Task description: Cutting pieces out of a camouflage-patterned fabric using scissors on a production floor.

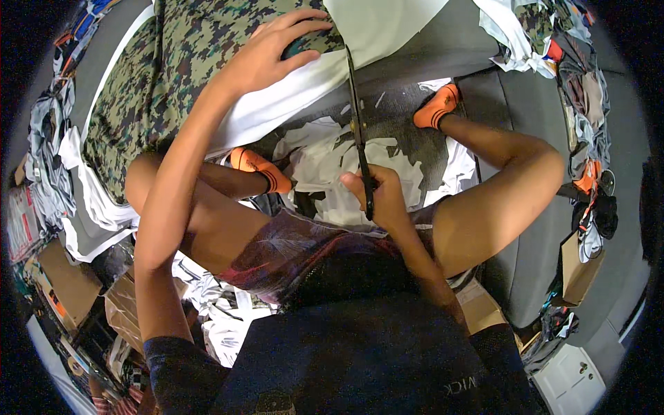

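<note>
My left hand [283, 52] lies on the camouflage fabric [124, 104] at the upper middle, fingers apart, beside a white layer of fabric [277, 97] under its edge. My right hand [384, 194] grips long black scissors [358, 128] by their handles, low in the middle. The blades point upward to the edge of a pale white sheet [380, 21], just right of my left hand. Whether the blade tips are around the fabric or only touching it, I cannot tell.
White scraps [360, 173] cover the floor between my legs and orange socks [436, 107]. Grey padded surfaces [526, 242] curve along the right. Heaped clothes [52, 166] line both sides, with cardboard boxes [69, 277] at lower left and right and a small white door-like panel [567, 373] at lower right.
</note>
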The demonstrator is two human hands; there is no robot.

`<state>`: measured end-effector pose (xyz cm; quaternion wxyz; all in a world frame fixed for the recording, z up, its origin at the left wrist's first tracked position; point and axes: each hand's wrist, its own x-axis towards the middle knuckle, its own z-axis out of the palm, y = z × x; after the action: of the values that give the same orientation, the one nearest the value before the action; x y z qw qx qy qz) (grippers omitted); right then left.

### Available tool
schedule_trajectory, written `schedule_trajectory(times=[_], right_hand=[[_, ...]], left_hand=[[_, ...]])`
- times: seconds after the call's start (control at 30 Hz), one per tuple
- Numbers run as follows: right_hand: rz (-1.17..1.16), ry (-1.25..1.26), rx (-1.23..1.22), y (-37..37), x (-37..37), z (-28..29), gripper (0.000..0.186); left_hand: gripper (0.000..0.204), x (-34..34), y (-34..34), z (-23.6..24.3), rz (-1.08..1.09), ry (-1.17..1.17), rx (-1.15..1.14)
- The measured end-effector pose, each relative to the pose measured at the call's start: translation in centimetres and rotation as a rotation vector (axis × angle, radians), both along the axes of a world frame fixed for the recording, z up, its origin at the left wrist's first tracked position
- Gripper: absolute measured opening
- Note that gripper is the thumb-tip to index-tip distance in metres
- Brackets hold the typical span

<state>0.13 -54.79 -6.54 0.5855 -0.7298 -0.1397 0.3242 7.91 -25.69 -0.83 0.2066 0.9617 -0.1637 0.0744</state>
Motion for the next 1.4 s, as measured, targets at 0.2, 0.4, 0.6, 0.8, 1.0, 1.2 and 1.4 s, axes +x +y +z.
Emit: schedule_trajectory(times=[0.2, 0.4, 0.6, 0.8, 1.0, 1.2, 1.4], right_hand=[[-0.016, 0.015, -0.001, -0.4, 0.0, -0.5, 0.034], [0.002, 0.107, 0.071, 0.0, 1.0, -0.6, 0.034], [0.022, 0.067, 0.046, 0.2, 1.9, -0.8, 0.035], [-0.009, 0.027, -0.029, 0.6, 1.8, -0.6, 0.044], [-0.048, 0.107, -0.051, 0.6, 1.6, 0.1, 0.045], [-0.034, 0.099, -0.084, 0.4, 1.7, 0.2, 0.046], [-0.035, 0.111, -0.095, 0.4, 1.6, 0.5, 0.045]], left_hand=[[0.039, 0.0, 0.0, -0.2, -0.001, -0.005, -0.003], [0.041, 0.8, -0.2, 0.7, 0.021, 0.070, 0.035], [0.044, 3.2, -0.9, -0.4, -0.093, -0.037, 0.088], [0.059, 4.1, -0.6, 0.1, -0.091, 0.051, 0.104], [0.066, 4.1, -1.0, 1.0, -0.085, 0.200, 0.089], [0.066, 3.8, -0.9, 1.1, -0.082, 0.205, 0.066], [0.066, 3.8, -1.1, 1.3, -0.077, 0.211, 0.078]])
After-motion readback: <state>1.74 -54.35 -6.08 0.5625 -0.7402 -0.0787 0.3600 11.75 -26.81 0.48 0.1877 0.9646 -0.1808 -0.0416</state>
